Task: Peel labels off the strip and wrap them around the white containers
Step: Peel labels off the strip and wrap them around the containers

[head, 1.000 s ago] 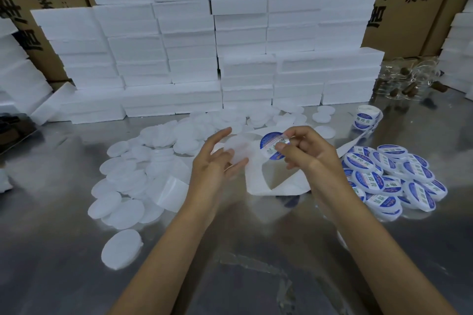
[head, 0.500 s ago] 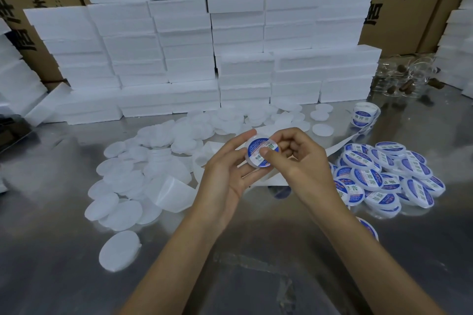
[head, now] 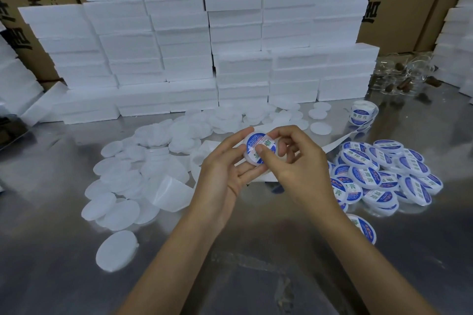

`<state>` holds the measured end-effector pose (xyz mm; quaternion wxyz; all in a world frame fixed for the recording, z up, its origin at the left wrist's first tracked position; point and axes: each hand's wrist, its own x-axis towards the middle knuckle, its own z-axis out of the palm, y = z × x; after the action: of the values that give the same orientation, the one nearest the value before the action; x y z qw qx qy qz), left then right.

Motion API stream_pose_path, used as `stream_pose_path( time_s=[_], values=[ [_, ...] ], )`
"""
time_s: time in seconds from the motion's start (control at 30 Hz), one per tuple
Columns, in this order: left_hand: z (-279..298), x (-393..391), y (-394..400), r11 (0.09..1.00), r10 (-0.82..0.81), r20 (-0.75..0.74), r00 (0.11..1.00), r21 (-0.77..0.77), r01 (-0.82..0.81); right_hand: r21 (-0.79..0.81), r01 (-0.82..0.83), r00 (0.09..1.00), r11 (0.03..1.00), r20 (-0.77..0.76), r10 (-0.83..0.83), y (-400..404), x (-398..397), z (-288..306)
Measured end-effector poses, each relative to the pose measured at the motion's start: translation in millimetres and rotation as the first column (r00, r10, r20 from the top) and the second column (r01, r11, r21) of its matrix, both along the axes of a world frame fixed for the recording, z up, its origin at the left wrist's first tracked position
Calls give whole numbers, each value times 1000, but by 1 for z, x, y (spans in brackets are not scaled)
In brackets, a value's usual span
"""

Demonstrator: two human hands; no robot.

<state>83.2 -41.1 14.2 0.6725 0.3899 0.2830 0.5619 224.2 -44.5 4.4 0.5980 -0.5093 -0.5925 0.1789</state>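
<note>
I see my left hand (head: pixel 225 174) cradling a white container (head: pixel 258 149), fingers curled round it, while my right hand (head: pixel 294 161) presses the label (head: pixel 257 144) on, thumb and fingers clamped.

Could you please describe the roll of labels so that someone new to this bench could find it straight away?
Start at the wall of white foam blocks across the back of the steel table and go to its right end. Just in front stands the label roll, beyond the heap of labelled containers. It alone stands on edge, trailing a white backing strip toward the hands.
</note>
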Motion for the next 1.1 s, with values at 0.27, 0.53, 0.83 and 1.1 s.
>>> stream_pose_path(
  time_s=[0.27,0.53,0.83,1.1],
  values=[
    [2,-1,-2,1000,-20,60,998,-2,20,74,144,975,987,161,-155,1,-4,-5],
    [0,0,-3,997,-63,109,992,-27,66,-162,69,985,984,165,-42,3,2,-6],
    [-1,1,-2,985,-166,160,973,-31,173,-120,-7,999,993,44,13,1,-2,-8],
    [-6,4,-6,996,-10,-271,962,78,33,-56,56,996,997,72,-51,8,8,-13]
  ],
)
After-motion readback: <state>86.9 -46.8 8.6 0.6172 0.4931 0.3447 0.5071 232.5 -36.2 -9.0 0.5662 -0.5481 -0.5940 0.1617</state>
